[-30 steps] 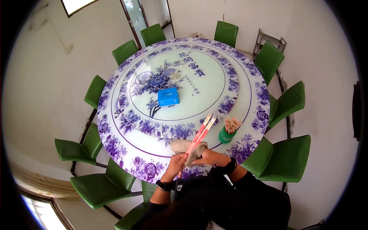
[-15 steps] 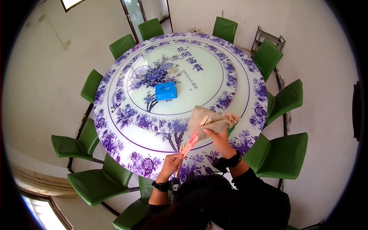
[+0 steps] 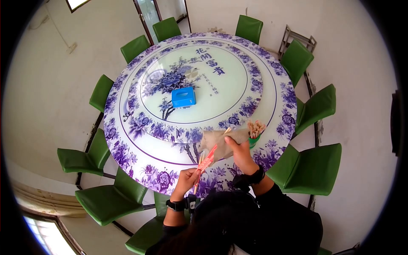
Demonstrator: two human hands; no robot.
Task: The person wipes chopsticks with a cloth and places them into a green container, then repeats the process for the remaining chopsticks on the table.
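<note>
My left hand (image 3: 185, 179) is closed round the lower part of a bundle of chopsticks (image 3: 205, 162), which has a red-and-white printed band or wrapper. A beige-brown cloth (image 3: 216, 140) lies wrapped over the upper part of the bundle. Gripping that cloth from the right is my right hand (image 3: 240, 154), its thumb on top. Only a little of the pale chopstick tips shows above the cloth. Just behind my right hand, a green holder (image 3: 253, 141) stands on the table with many light sticks (image 3: 256, 128) upright in it, close to the cloth's edge.
The round table (image 3: 140, 168) has a purple floral pattern and a raised glass turntable (image 3: 225, 100). On the turntable sits a blue tissue box (image 3: 183, 97). Green chairs (image 3: 312, 170) ring the table. A metal rack (image 3: 293, 40) leans by the back wall.
The cloth has folded down over the chopstick tips, and my right hand has closed on it and shifted slightly left. My left hand keeps its hold, a little lower left.
</note>
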